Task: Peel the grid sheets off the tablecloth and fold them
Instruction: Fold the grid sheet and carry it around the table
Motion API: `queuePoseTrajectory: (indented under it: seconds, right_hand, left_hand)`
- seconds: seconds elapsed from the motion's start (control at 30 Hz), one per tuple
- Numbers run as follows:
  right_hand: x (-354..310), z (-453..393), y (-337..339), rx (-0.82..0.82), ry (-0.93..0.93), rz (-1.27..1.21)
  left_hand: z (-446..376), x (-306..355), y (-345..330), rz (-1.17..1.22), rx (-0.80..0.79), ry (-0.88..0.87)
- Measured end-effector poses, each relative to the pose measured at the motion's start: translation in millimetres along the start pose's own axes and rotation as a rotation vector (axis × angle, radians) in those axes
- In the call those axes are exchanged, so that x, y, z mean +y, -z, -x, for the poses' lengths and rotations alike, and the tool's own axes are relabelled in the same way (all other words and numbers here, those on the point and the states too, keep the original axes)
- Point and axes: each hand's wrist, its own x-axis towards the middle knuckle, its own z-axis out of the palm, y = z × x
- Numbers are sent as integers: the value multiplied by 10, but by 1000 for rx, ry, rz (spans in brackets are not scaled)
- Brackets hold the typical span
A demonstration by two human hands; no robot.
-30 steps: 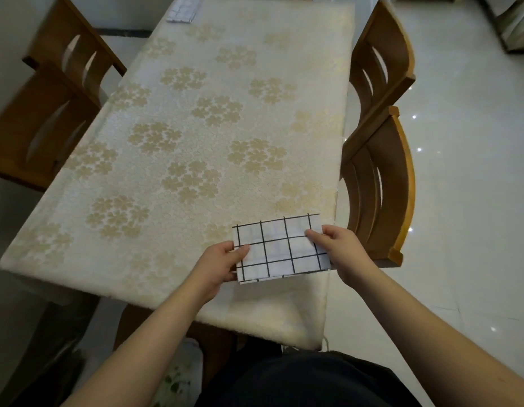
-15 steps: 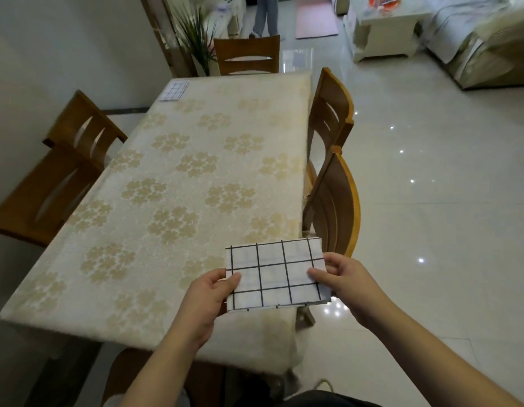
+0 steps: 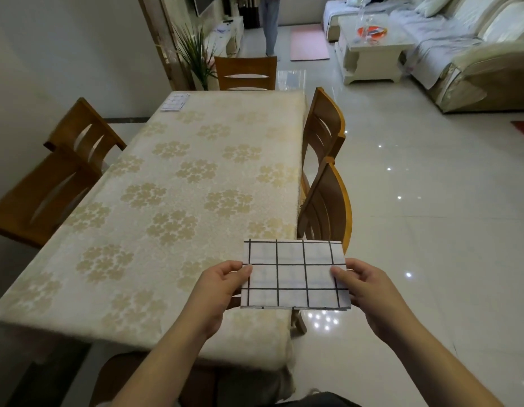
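Grips [image 3: 222, 286] [image 3: 361, 286] at grid sheet's [image 3: 294, 274] ends

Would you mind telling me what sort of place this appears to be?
Most likely a home's open dining and living area: a dining table under a floral tablecloth with wooden chairs, and beyond it a sofa and coffee table.

Two grid sheets: one [image 3: 294, 274] near, held between two hands, the left [image 3: 218, 286] and the right [image 3: 365, 284], and one [image 3: 175, 102] at the table's [image 3: 181, 201] far left corner. Five chairs: two left [image 3: 84, 136] [image 3: 40, 195], two right [image 3: 323, 129] [image 3: 328, 204], one far [image 3: 245, 73]. One plant [image 3: 196, 54], one sofa [image 3: 475, 54].
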Motion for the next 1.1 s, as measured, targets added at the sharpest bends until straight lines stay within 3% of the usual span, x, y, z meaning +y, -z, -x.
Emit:
queuePoseTrajectory:
  seconds: [0.27,0.53,0.8,1.1]
  right_hand:
    - [91,391,-35,53,1,-9]
    - [218,648,390,164,-36,-15]
    - [420,612,1174,279,-81,-143]
    - [602,490,2696,326,-133,-222]
  left_hand:
    - [28,-135,115,-9,-93,23]
    - [45,-85,-316,-149,-233,31]
    - [-67,-15,-1240,-223,-317,13]
    - [-163,19,-2811,-250,-372,77]
